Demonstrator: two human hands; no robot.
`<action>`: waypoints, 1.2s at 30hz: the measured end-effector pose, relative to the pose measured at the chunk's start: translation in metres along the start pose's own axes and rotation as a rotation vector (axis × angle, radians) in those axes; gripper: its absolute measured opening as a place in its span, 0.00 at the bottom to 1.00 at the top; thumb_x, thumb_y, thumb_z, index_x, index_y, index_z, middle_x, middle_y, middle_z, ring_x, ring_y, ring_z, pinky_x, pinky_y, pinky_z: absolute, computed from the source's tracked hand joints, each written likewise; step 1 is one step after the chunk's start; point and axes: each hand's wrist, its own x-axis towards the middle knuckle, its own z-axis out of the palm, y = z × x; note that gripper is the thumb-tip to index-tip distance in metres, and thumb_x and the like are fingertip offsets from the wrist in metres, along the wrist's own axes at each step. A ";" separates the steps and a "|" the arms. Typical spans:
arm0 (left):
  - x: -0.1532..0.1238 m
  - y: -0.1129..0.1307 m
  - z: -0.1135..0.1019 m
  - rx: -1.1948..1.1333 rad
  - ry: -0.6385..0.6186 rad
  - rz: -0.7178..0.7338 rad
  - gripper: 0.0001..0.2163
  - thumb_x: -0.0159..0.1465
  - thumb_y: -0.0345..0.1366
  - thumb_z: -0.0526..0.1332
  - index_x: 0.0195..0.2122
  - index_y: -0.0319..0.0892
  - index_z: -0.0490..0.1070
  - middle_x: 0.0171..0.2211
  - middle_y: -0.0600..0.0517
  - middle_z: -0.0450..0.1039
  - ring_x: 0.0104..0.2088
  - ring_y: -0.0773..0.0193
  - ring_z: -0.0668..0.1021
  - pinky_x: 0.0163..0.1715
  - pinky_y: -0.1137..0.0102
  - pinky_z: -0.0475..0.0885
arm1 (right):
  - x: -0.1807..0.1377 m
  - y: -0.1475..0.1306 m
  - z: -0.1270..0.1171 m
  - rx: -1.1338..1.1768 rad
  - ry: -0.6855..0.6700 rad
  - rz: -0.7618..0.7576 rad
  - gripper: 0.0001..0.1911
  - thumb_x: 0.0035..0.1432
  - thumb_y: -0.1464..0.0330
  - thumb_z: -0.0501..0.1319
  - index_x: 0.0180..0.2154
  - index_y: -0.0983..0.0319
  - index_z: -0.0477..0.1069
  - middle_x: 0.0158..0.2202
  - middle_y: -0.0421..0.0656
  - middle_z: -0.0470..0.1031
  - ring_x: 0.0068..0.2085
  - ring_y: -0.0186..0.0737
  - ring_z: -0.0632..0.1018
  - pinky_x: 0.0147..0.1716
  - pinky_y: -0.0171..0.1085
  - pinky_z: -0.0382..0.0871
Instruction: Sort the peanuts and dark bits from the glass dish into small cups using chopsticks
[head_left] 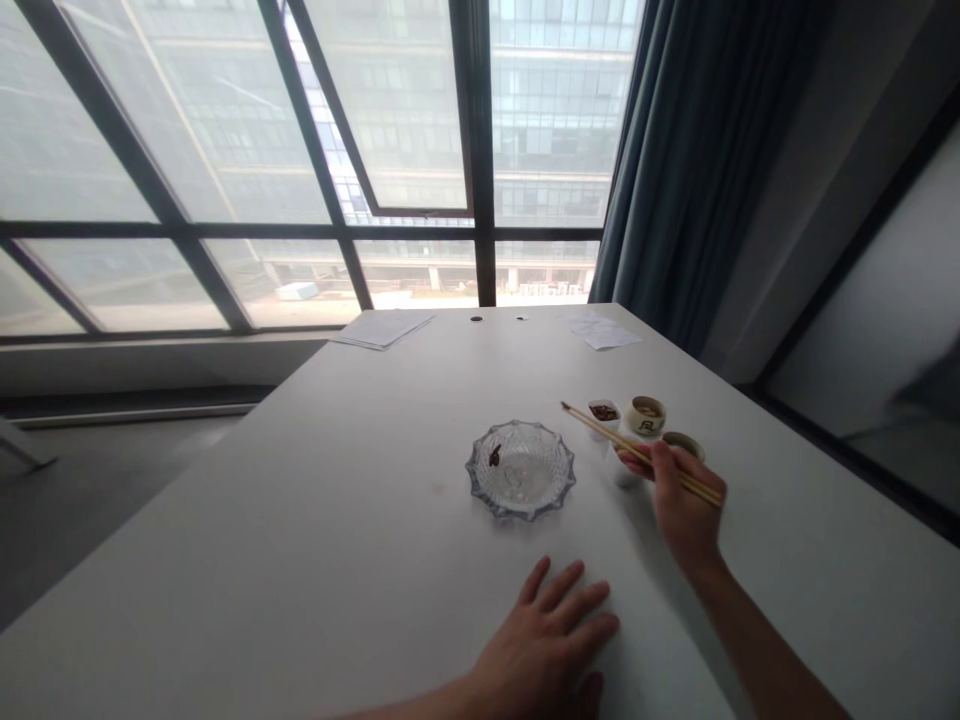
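Note:
My right hand [682, 500] is closed round a pair of wooden chopsticks [607, 434]. Their tips point up and left, between the glass dish and a small white cup of dark red-brown pieces [604, 412]. Whether the dark tips pinch anything is too small to tell. Fingers spread, my left hand [551, 635] lies flat on the table in front of the clear glass dish [521, 508]. A few dark red-brown pieces [495, 456] lie in the dish's left part. Beside my right hand sit two small pale cups, one with a dark character [646, 418], the other [684, 442] partly hidden by the hand.
A white container [626, 472] is partly hidden below the chopsticks. On the white table [360, 510], papers [384, 328] lie at the far left and more sheets [602, 331] at the far right. Windows and a blue curtain [675, 180] stand beyond the far edge.

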 end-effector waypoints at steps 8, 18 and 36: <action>0.000 0.000 -0.001 -0.007 0.000 -0.008 0.21 0.75 0.47 0.57 0.66 0.51 0.63 0.72 0.54 0.59 0.72 0.46 0.59 0.70 0.39 0.51 | 0.029 0.005 -0.024 -0.082 0.150 -0.031 0.28 0.56 0.45 0.70 0.33 0.65 0.79 0.29 0.49 0.84 0.26 0.46 0.85 0.29 0.41 0.83; 0.001 0.001 -0.002 0.002 -0.003 0.002 0.22 0.73 0.45 0.59 0.67 0.50 0.63 0.72 0.53 0.59 0.72 0.45 0.59 0.69 0.39 0.51 | -0.001 -0.002 -0.002 -0.022 -0.064 0.029 0.23 0.63 0.49 0.67 0.35 0.63 0.80 0.31 0.50 0.85 0.30 0.49 0.87 0.32 0.43 0.85; -0.002 -0.001 0.004 0.001 0.016 0.009 0.23 0.74 0.44 0.59 0.68 0.48 0.62 0.72 0.51 0.59 0.72 0.46 0.58 0.71 0.40 0.46 | -0.057 0.006 0.042 -0.039 -0.560 0.101 0.20 0.69 0.52 0.62 0.36 0.61 0.80 0.34 0.47 0.84 0.37 0.46 0.86 0.36 0.39 0.83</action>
